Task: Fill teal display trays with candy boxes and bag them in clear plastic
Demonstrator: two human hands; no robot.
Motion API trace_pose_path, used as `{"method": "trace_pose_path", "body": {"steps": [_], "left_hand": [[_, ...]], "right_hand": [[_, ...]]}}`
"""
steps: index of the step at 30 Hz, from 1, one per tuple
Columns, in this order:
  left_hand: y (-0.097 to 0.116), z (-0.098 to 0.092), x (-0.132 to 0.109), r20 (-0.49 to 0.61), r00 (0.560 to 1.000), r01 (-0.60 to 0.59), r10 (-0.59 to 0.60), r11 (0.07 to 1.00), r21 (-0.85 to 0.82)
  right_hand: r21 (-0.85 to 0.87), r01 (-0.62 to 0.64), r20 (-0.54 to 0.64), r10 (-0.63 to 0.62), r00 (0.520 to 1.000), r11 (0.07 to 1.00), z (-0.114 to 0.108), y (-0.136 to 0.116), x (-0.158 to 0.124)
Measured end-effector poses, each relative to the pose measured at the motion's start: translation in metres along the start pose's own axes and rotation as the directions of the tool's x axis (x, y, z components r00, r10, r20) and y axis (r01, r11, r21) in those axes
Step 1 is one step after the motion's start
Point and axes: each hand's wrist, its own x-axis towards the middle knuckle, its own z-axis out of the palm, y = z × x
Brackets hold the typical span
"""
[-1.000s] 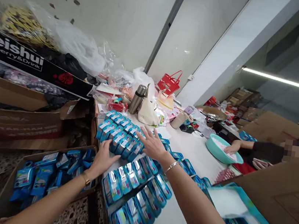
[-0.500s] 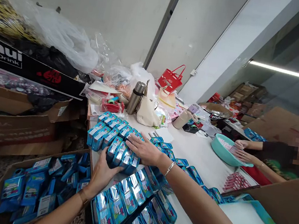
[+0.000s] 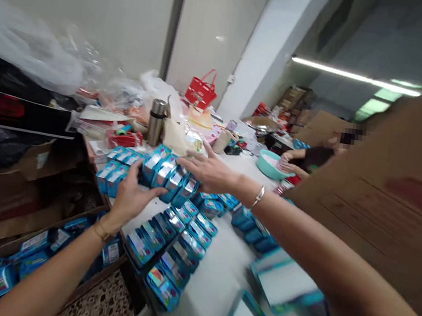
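Note:
Between my two hands is a row of several small blue packs [image 3: 169, 175] with shiny labelled faces, squeezed together and seemingly raised off the table. My left hand [image 3: 130, 196] grips the near left end, its thumb along the lower side. My right hand [image 3: 209, 171] presses against the far right end, with fingers stretched over the packs. More blue packs [image 3: 114, 176] stand in rows just left of and behind the held ones. Two further rows of packs [image 3: 182, 248] sit on the table in front, slightly blurred.
A carton of blue packs [image 3: 32, 253] stands on the floor at left. Blue-edged trays [image 3: 288, 278] lie at right beside a large cardboard box [image 3: 381, 203]. Behind are a steel flask [image 3: 156, 121], a red bag [image 3: 201, 93] and a co-worker's hands at a turquoise basin [image 3: 270, 165].
My view has swung to the right. Both hands have lifted the row of packs and tilted it; the large cardboard box now fills more of the right side.

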Motion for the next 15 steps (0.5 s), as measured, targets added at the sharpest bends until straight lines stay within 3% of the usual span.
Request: {"method": "trace_pose_path", "body": {"steps": [4,7,11,13,15], "left_hand": [[0.084,0.025,-0.002,0.162,0.960,-0.177,0.228,0.944,-0.279],[0.136,0.058,-0.042,0.296,0.910,-0.151,0.292,0.895,-0.420],[0.174,0.116,-0.126,0.490,0.827,0.054,0.275,0.830,-0.555],[0.179,0.149,-0.166,0.584,0.779,0.224,0.230,0.767,-0.601],[0.176,0.181,-0.200,0.681,0.716,0.446,0.156,0.648,-0.618]], "right_hand": [[0.148,-0.261,-0.043,0.270,0.962,0.954,-0.056,-0.046,-0.101],[0.348,-0.472,-0.090,0.530,0.843,0.810,-0.065,-0.112,-0.186],[0.520,-0.629,-0.135,0.783,0.607,0.577,-0.046,-0.206,-0.276],[0.559,-0.677,-0.117,0.854,0.506,0.478,-0.032,-0.239,-0.303],[0.578,-0.732,-0.060,0.913,0.404,0.361,-0.020,-0.262,-0.319]]}}
